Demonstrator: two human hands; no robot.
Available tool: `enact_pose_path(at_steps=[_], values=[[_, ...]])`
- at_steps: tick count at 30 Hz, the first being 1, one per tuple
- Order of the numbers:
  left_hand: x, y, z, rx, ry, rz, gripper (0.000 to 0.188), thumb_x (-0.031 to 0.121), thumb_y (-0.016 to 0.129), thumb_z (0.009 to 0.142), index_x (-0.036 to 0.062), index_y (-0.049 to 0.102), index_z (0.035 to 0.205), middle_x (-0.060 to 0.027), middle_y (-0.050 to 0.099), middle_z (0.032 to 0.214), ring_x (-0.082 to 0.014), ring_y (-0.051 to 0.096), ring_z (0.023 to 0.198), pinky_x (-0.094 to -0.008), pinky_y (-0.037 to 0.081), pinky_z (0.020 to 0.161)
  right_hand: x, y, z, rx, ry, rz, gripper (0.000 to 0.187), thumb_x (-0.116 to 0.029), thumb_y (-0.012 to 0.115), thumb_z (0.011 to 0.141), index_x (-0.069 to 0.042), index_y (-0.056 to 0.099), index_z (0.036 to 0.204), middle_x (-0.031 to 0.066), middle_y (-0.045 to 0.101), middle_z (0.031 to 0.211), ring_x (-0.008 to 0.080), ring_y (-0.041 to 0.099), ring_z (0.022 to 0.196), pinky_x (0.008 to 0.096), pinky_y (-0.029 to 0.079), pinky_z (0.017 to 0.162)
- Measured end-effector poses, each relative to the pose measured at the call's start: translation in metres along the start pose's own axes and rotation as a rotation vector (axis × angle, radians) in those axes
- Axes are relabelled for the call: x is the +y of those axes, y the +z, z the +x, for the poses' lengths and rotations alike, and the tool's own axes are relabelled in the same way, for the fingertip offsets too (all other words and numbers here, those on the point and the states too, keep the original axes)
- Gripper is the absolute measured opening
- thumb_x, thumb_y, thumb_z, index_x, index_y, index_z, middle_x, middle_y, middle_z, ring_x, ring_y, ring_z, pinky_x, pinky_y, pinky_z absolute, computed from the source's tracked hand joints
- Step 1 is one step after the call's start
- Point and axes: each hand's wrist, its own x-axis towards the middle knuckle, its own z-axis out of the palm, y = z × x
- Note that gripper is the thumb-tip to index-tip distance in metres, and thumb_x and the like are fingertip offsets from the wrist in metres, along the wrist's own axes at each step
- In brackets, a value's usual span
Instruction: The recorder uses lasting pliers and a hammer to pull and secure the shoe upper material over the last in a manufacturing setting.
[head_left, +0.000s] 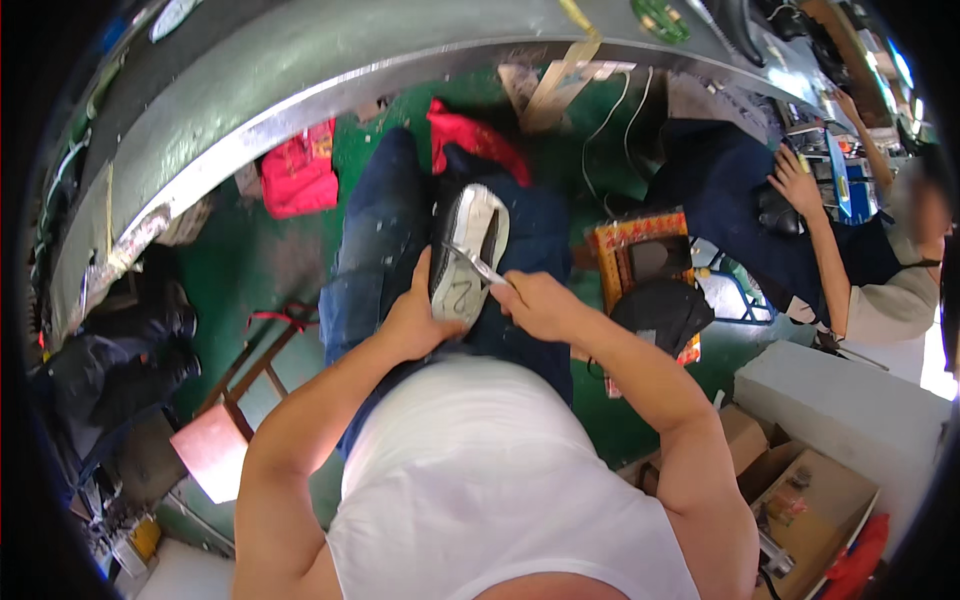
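Observation:
A black shoe (463, 296) with its pale underside turned up lies over my lap, toe end away from me, with a handwritten mark near its heel. My left hand (411, 320) is closed around the heel end and left side of the shoe. A slim metal hand tool (476, 264) with a curved tip is gripped in my right hand (541, 304). Its tip reaches across the sole to the left edge of the shoe. Whether it is pincers or a blade, I cannot make out.
A long metal-edged bench (330, 85) curves across the far side. Red bags (300, 175) lie beneath it. To my right stand a patterned box with a black bag (660, 318) and an open cardboard box (815, 515). Another person (895, 290) sits working at the far right.

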Motion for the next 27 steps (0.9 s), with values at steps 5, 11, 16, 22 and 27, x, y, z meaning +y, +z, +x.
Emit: enact_pose_path(at_steps=[5,11,16,22,27], values=[[0.046,-0.057,0.004,0.034,0.011,0.333,0.097,0.019,0.079,0.073,0.014,0.026,0.153,-0.0284,0.065,0.113,-0.0444,0.064,0.105,-0.0439,0.051,0.092,0.033,0.01,-0.014,0.211,0.053,0.479,0.04,-0.036,0.043,0.104,0.0,0.058,0.097,0.0086,0.063,0.077,0.0173,0.062,0.066,0.0318,0.05,0.064],[0.095,-0.113,0.001,0.315,0.536,-0.164,0.076,-0.005,0.078,0.073,0.0031,0.041,0.139,-0.014,0.067,0.108,-0.0189,0.065,0.098,-0.0328,0.053,0.088,0.056,0.017,-0.028,0.327,0.144,0.932,0.041,-0.036,0.038,0.107,0.001,0.057,0.107,0.006,0.062,0.085,0.0131,0.061,0.07,0.0275,0.049,0.065],[0.105,-0.114,0.032,0.079,0.558,-0.556,0.076,0.0,0.082,0.075,0.0046,0.042,0.141,-0.0114,0.066,0.103,-0.0153,0.065,0.093,-0.0297,0.054,0.081,0.053,0.01,-0.029,0.295,0.194,0.97,0.038,-0.034,0.042,0.106,0.001,0.057,0.105,0.0062,0.062,0.085,0.0126,0.062,0.07,0.0272,0.049,0.063],[0.069,-0.058,0.114,0.173,0.132,-0.496,0.058,0.023,0.081,0.079,-0.0056,0.057,0.123,-0.0071,0.066,0.097,-0.0143,0.062,0.085,-0.0287,0.05,0.078,0.048,0.003,-0.021,0.224,0.183,0.709,0.022,-0.022,0.058,0.098,-0.001,0.059,0.092,0.0049,0.063,0.074,0.0127,0.063,0.065,0.0286,0.05,0.06],[0.056,-0.056,0.117,0.146,0.336,-0.266,0.057,0.041,0.074,0.086,-0.007,0.062,0.114,-0.0113,0.068,0.094,-0.0147,0.062,0.085,-0.0305,0.05,0.077,0.048,0.005,-0.023,0.258,0.26,0.469,0.03,-0.031,0.065,0.092,-0.001,0.063,0.092,0.0069,0.066,0.07,0.0144,0.062,0.059,0.033,0.051,0.056]])
